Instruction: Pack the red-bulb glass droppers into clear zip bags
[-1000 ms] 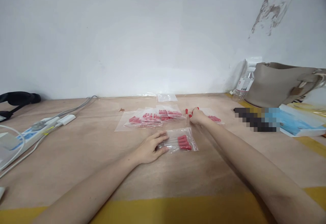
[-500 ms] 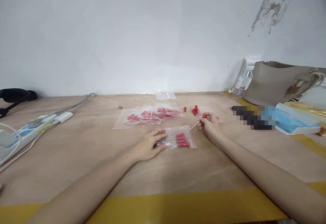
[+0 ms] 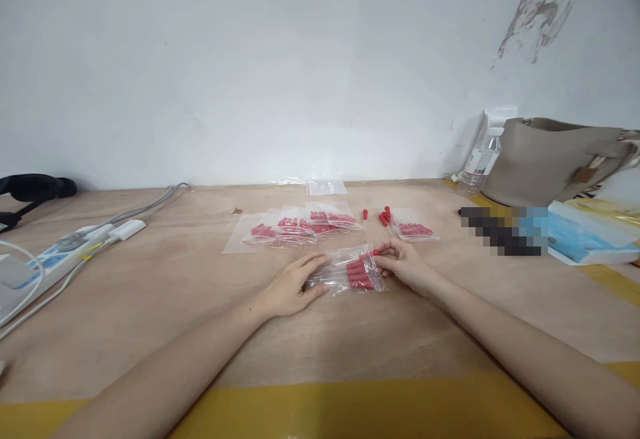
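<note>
Plywood tabletop (image 3: 150,306) under me, my left hand (image 3: 293,287) lies flat and spread, pinning the clear bag (image 3: 345,278), while my right hand (image 3: 407,267) has come back from the loose droppers (image 3: 385,216) behind that bag, pinching a dropper (image 3: 376,252) at its mouth.

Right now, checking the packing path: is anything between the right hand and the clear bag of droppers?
Nothing visible. The right hand touches the clear zip bag at its right end; the left hand presses its other end. Loose red-capped droppers lie farther back.
</note>
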Demonstrator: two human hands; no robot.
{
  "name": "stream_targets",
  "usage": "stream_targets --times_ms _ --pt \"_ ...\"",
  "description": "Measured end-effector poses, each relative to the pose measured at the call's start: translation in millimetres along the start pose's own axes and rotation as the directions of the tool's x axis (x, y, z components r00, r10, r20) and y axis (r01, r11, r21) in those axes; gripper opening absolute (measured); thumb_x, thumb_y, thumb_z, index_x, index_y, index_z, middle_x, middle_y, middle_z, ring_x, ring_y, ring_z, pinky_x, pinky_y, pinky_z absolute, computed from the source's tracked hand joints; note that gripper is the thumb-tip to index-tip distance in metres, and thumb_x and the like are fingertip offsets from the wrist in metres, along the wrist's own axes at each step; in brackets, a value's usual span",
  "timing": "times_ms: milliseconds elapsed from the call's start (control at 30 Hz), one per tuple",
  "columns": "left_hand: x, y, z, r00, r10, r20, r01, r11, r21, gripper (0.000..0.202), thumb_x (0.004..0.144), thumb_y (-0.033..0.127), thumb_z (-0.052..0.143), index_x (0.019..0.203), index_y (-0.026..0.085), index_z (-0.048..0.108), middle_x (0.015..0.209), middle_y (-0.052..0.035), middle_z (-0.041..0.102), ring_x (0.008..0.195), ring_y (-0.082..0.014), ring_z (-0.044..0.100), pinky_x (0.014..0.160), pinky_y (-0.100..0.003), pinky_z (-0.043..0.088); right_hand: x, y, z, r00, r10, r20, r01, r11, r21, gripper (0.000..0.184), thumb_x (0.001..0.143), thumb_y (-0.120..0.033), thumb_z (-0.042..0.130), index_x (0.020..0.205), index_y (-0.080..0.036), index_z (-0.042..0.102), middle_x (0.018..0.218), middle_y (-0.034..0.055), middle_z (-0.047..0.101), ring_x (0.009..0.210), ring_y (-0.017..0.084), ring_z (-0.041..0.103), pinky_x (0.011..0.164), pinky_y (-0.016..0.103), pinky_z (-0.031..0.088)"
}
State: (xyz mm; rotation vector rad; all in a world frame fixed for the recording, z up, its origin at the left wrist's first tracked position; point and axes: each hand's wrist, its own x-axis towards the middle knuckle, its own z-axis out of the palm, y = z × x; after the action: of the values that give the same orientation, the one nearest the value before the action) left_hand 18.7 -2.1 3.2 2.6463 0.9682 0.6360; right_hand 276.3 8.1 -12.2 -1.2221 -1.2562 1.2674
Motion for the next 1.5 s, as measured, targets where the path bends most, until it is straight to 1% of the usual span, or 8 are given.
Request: stream_targets --times_ms 167,367,533,700,933,1067,1267,1500 --pt "1 0 0.0 1.0 -0.015 0.004 0.015 1.0 -0.002 0.046 0.085 0.037 0.046 0.128 0.023 0.037 0.129 -0.007 0.042 0.116 -0.0213 0.042 0.097 -0.037 0.037 4 -3 7 1.0 -0.014 0.0 0.014 0.983 -0.183 0.029 0.058 -0.037 0.068 0.072 -0.017 0.053 0.044 -0.0063 0.052 0.037 0.007 0.046 0.036 0.018 0.036" --pt "1 -1 0.9 1.0 -0.002 0.002 0.002 1.0 0.001 0.045 0.085 0.034 0.046 0.128 0.023 0.037 0.13 -0.0076 0.041 0.117 -0.0212 0.041 0.098 -0.037 0.035 13 4 18 0.981 -0.191 -0.043 0.165 0.923 -0.347 0.03 0.063 -0.044 0.063 0.068 -0.014 0.065 0.064 0.005 0.066 0.058 0.017 0.06 0.053 0.028 0.047" --pt "1 -1 0.8 1.0 0.005 0.0 -0.005 1.0 -0.009 0.044 0.086 0.033 0.046 0.128 0.023 0.037 0.13 -0.0069 0.041 0.117 -0.0209 0.041 0.098 -0.038 0.035 7 -7 8 0.939 -0.194 0.284 0.249 0.954 -0.17 0.032 0.071 -0.038 0.057 0.093 -0.017 0.066 0.08 0.0036 0.068 0.075 0.018 0.062 0.07 0.032 0.049" --pt "0 0 0.5 1.0 0.002 -0.001 -0.002 1.0 -0.017 0.044 0.086 0.033 0.046 0.128 0.024 0.037 0.129 -0.0065 0.042 0.116 -0.0209 0.041 0.098 -0.038 0.035 3 -21 -12 0.879 -0.034 0.476 0.165 0.958 -0.235 0.056 0.054 -0.024 0.073 0.108 -0.018 0.059 0.06 -0.0053 0.06 0.044 0.005 0.045 0.043 0.016 0.038" --pt "1 -3 1.1 1.0 -0.012 0.011 0.013 1.0 -0.003 0.042 0.086 0.032 0.044 0.127 0.024 0.04 0.13 -0.007 0.04 0.118 -0.0206 0.04 0.098 -0.037 0.035 6 -10 -4 0.911 -0.131 0.391 0.21 0.964 -0.164 0.041 0.051 -0.024 0.074 0.089 -0.014 0.062 0.059 -0.0045 0.055 0.055 0.008 0.051 0.048 0.018 0.041" --pt "0 -4 1.8 1.0 -0.018 0.018 0.017 1.0 0.015 0.042 0.086 0.033 0.045 0.126 0.022 0.041 0.132 -0.0076 0.038 0.119 -0.0203 0.039 0.1 -0.036 0.034 10 -9 -9 0.94 -0.028 0.339 0.08 0.987 -0.142 0.042 0.048 -0.024 0.077 0.083 -0.015 0.056 0.062 -0.005 0.057 0.047 0.004 0.047 0.04 0.014 0.034" --pt "1 -2 1.0 1.0 0.003 0.011 -0.003 1.0 0.001 0.041 0.085 0.032 0.046 0.125 0.022 0.042 0.132 -0.0073 0.039 0.119 -0.021 0.04 0.099 -0.037 0.035 12 -10 -8 0.983 0.082 0.162 -0.072 0.995 -0.068 0.035 0.067 -0.041 0.063 0.092 -0.017 0.055 0.052 -0.0044 0.057 0.033 0.004 0.04 0.03 0.015 0.025" --pt "2 1 -1.4 0.994 0.056 -0.098 -0.056 0.998 -0.001 0.039 0.085 0.031 0.048 0.122 0.023 0.044 0.129 -0.0073 0.041 0.12 -0.0218 0.037 0.1 -0.038 0.032 5 -13 9 0.979 -0.041 0.201 0.037 0.999 0.024 0.022 0.065 -0.036 0.066 0.073 -0.015 0.063 0.069 0.0021 0.066 0.062 0.014 0.06 0.059 0.026 0.049"
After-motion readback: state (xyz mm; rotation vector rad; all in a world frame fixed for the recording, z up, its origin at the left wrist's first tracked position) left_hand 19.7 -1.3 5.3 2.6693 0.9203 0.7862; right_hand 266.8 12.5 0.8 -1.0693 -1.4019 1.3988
